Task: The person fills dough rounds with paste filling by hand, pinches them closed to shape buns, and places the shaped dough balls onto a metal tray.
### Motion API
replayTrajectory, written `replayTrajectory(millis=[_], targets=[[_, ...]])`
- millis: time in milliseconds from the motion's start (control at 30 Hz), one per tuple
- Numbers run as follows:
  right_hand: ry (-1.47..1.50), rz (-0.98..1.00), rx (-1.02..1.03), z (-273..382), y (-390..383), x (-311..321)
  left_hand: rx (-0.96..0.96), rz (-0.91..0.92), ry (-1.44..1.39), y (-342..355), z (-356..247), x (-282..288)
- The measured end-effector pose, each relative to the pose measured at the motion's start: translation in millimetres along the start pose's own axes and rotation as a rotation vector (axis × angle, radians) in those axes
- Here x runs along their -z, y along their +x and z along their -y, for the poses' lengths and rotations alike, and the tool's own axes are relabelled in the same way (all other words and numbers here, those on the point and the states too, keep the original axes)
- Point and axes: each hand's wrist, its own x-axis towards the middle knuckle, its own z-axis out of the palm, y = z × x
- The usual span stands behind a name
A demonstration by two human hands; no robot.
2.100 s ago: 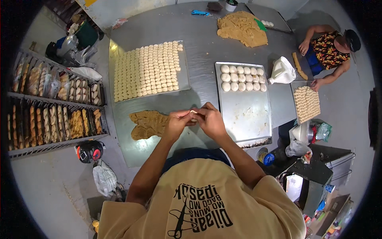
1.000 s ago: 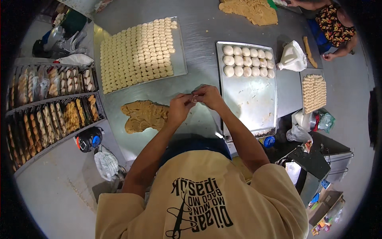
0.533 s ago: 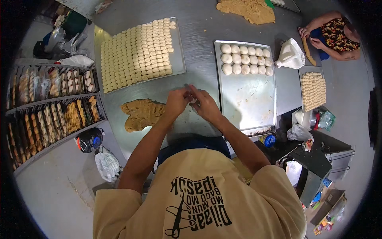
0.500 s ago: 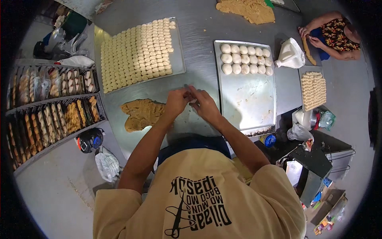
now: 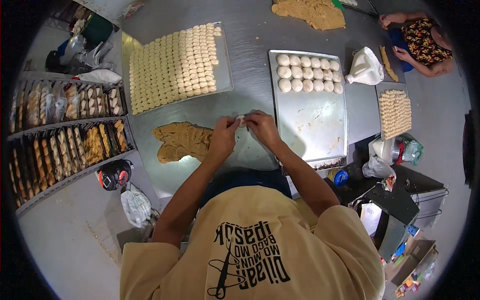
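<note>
A small piece of white dough (image 5: 241,120) is pinched between my two hands above the metal table. My left hand (image 5: 223,137) grips its left side, and my right hand (image 5: 263,129) has fingertips closed on its right side. Just left of my left hand lies a slab of brown, paste-like filling (image 5: 181,142), its right end partly hidden by that hand. To the right of my right hand is a metal tray (image 5: 312,127), with rows of round white dough balls (image 5: 309,74) across its far part.
A tray (image 5: 226,60) of many small dough pieces sits far left. Racks of bread (image 5: 65,150) stand at the left. A white plastic jug (image 5: 366,67), a brown roll (image 5: 387,65) and a smaller filled tray (image 5: 395,115) are right, near a co-worker (image 5: 425,45). More brown paste (image 5: 310,12) lies at the far edge.
My hands have moved slightly apart and the white dough now shows between them. The co-worker's hands have come off the brown roll, which lies on the table.
</note>
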Motion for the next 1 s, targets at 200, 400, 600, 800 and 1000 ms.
replayTrajectory(millis=[200, 400, 600, 800, 1000], targets=[[-0.205, 0.034, 0.064, -7, 15, -8, -0.102, -0.028, 0.181, -6, -13, 1], [-0.475, -0.210, 0.009, 23, 58, -30, 0.093, -0.195, 0.007, -11, -26, 54], [-0.798, -0.180, 0.148, 17, 67, -66, 0.111, -0.276, -0.130, -56, -13, 94], [-0.641, 0.111, 0.043, 12, 29, -28, 0.293, -0.214, -0.318, -99, 4, 105], [-0.344, 0.001, -0.049, 43, -36, -48, 0.276, -0.115, -0.381, -85, 2, 83]])
